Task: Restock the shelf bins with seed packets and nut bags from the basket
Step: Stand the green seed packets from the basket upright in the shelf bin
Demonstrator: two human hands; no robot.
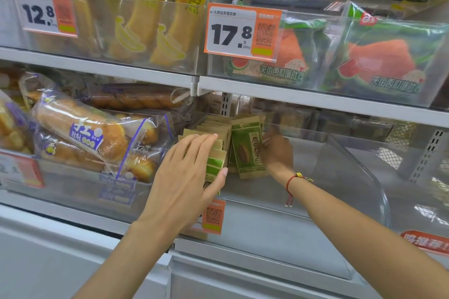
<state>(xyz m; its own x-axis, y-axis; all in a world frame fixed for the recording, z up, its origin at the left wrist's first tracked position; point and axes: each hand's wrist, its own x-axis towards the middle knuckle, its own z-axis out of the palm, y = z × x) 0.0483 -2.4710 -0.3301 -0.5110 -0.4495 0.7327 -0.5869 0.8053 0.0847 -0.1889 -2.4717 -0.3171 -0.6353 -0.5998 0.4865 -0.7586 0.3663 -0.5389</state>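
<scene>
Fingers [267, 147] of the right hand [277, 150] curl round the right edge of one green seed packet [247, 148], holding it upright with its long axis vertical and its printed face toward the camera. It stands inside the clear shelf bin [352, 153], just right of a row of like packets [213, 136], about eight of them, which stand upright one behind another against the bin's left wall, running front to back. The left hand [187, 172] lies flat on the front of that row, fingers extended and close together, thumb against the foremost packet; it presses rather than grips.

Right of the held packet the bin floor is bare, open room as far as the curved right wall. A low clear front lip edges the bin, with an orange price tag [212, 217] hanging on it below the left hand.

A red cord bracelet [291, 184] circles the right wrist. The neighbouring bin to the left holds bagged bread loaves [80, 133]. On the shelf above stand banana-print bags [150, 7] and two watermelon-print bags [379, 56].
</scene>
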